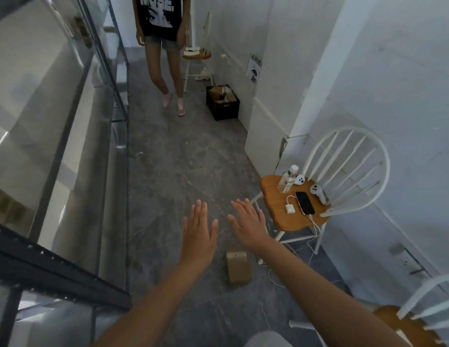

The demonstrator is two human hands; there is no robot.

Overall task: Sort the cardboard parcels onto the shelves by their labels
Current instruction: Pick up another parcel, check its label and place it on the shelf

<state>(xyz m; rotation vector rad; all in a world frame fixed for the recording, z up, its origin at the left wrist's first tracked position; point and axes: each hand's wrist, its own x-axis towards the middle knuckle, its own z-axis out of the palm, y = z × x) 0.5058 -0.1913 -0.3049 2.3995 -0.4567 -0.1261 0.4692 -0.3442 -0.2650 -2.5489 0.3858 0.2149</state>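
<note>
A small brown cardboard parcel (238, 267) lies on the grey floor below my arms. My left hand (199, 232) and my right hand (249, 224) are stretched out side by side above the floor, palms down, fingers straight, holding nothing. Both hover beyond the parcel without touching it. A black crate (223, 107) with more cardboard parcels stands against the right wall farther down the aisle. Metal shelves (58, 151) run along the left side, with brown cardboard showing at their far left edge.
A person in a black T-shirt (166, 61) stands in the aisle ahead. On my right is a white chair with a wooden seat (276, 204) carrying a phone, charger, bottle and two controllers. A second chair (404, 321) sits at the bottom right, a third (197, 56) far back. Cables trail on the floor.
</note>
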